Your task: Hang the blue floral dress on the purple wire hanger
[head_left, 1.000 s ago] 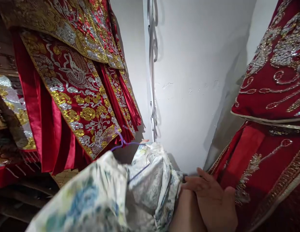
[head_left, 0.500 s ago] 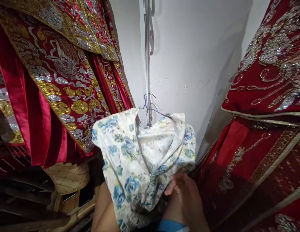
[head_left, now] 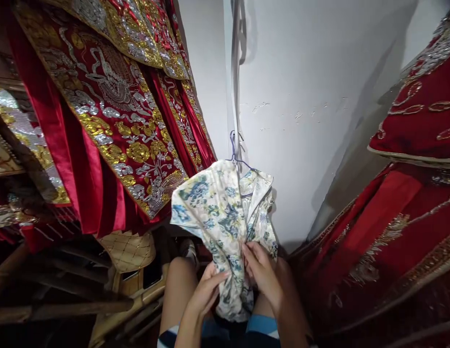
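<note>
A white garment with blue flowers (head_left: 217, 203) hangs on a thin purple hanger (head_left: 232, 145) in front of a pale wall, turned partly sideways. My left hand (head_left: 207, 289) grips its lower left side, thumb lying over the cloth. Higher and to the right, my right hand (head_left: 259, 266) pinches the front near the waist, below the V-shaped neckline. Both hands are closed on the fabric, and some fingertips are hidden behind or in its folds.
Red embroidered robes hang at the left (head_left: 112, 106) and the right (head_left: 399, 203). A metal rail (head_left: 235, 72) runs down the wall. Bamboo furniture (head_left: 138, 302) with a quilted cream pad (head_left: 128, 249) stands at the lower left. My bare knees are below the garment.
My left hand has come into view, holding the garment's lower left side. My right hand now pinches the front. The garment has turned and looks narrower, and the view has shifted.
</note>
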A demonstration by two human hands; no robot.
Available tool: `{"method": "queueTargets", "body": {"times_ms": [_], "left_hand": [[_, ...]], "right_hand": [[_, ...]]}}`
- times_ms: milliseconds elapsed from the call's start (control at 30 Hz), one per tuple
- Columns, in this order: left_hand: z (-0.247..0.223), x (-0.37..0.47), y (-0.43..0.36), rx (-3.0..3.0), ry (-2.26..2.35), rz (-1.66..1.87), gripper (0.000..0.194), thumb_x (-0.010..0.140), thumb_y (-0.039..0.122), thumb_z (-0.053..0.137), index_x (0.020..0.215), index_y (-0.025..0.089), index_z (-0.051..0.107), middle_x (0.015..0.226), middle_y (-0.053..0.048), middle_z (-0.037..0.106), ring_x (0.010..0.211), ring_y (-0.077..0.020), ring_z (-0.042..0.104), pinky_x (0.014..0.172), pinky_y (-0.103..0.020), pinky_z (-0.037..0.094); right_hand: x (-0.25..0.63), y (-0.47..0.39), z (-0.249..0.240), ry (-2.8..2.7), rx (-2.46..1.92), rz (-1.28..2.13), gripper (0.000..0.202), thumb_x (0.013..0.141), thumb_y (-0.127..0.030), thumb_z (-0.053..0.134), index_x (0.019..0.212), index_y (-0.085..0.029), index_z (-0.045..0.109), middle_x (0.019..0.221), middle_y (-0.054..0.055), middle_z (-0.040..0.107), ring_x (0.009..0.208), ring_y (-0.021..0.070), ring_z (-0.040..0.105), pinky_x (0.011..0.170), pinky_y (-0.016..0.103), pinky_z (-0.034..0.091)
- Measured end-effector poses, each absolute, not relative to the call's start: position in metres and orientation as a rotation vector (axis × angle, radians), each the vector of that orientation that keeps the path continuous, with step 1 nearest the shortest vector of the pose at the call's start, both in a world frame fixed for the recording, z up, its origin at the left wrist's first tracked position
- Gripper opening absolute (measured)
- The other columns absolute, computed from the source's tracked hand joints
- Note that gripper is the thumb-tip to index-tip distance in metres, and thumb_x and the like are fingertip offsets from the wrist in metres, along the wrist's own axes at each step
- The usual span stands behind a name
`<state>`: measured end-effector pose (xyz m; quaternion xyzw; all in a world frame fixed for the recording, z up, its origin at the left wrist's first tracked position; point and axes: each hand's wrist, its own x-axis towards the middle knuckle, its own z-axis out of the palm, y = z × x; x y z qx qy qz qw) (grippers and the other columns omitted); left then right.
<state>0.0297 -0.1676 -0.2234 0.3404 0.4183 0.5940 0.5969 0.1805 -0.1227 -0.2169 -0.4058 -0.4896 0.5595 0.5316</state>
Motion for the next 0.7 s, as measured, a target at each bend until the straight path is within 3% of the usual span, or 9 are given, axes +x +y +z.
{"method": "queueTargets", "body": {"times_ms": [100,200,367,467,600,700], "left_hand": [[-0.229,0.034,-0.162,0.731,0.953,1.316,0.034,0.061,0.033,0.084,0.088,0.016,0.071,0.090,-0.009,0.074,0.096,-0.0299,0.069,0.088,-0.041,0.054],[-0.238,0.029,-0.155,0.666,1.159,1.527,0.032,0.067,0.038,0.075,0.091,0.018,0.067,0.090,-0.008,0.071,0.100,-0.0292,0.067,0.089,-0.039,0.052],[-0.253,0.030,-0.156,0.817,1.664,2.085,0.037,0.078,0.033,0.067,0.110,0.023,0.055,0.113,-0.009,0.059,0.112,-0.0263,0.058,0.101,-0.041,0.045],[-0.255,0.053,-0.157,1.256,1.588,1.954,0.031,0.082,0.028,0.064,0.112,0.022,0.059,0.118,-0.010,0.059,0.118,-0.0273,0.055,0.106,-0.042,0.040],[-0.251,0.075,-0.154,1.353,1.374,1.688,0.017,0.087,0.032,0.057,0.096,0.020,0.064,0.092,-0.007,0.065,0.091,-0.0243,0.061,0.083,-0.034,0.048],[-0.248,0.076,-0.151,1.437,1.363,1.616,0.023,0.089,0.035,0.058,0.073,0.020,0.059,0.074,-0.003,0.059,0.076,-0.0203,0.057,0.073,-0.029,0.044]], "right_hand": [[0.176,-0.114,-0.210,-1.309,-0.976,1.275,0.046,0.082,-0.059,0.064,0.061,-0.023,0.045,0.055,-0.006,0.035,0.049,0.0113,0.032,0.045,0.025,0.023],[0.184,-0.121,-0.200,-1.392,-1.058,1.210,0.043,0.085,-0.055,0.062,0.060,-0.022,0.047,0.054,-0.005,0.035,0.049,0.0115,0.030,0.047,0.027,0.023],[0.184,-0.140,-0.207,-1.359,-1.090,1.242,0.049,0.085,-0.058,0.064,0.058,-0.022,0.044,0.051,-0.005,0.035,0.049,0.0114,0.031,0.050,0.028,0.024],[0.170,-0.142,-0.214,-1.346,-0.989,1.359,0.045,0.083,-0.057,0.067,0.063,-0.020,0.052,0.054,-0.004,0.044,0.050,0.0111,0.036,0.050,0.027,0.026],[0.164,-0.141,-0.208,-1.274,-0.962,1.379,0.039,0.082,-0.052,0.069,0.068,-0.018,0.059,0.055,-0.003,0.051,0.048,0.0107,0.040,0.047,0.025,0.029],[0.173,-0.128,-0.186,-1.253,-1.004,1.295,0.032,0.082,-0.047,0.068,0.070,-0.018,0.062,0.053,-0.002,0.056,0.042,0.0104,0.040,0.044,0.025,0.029]]}}
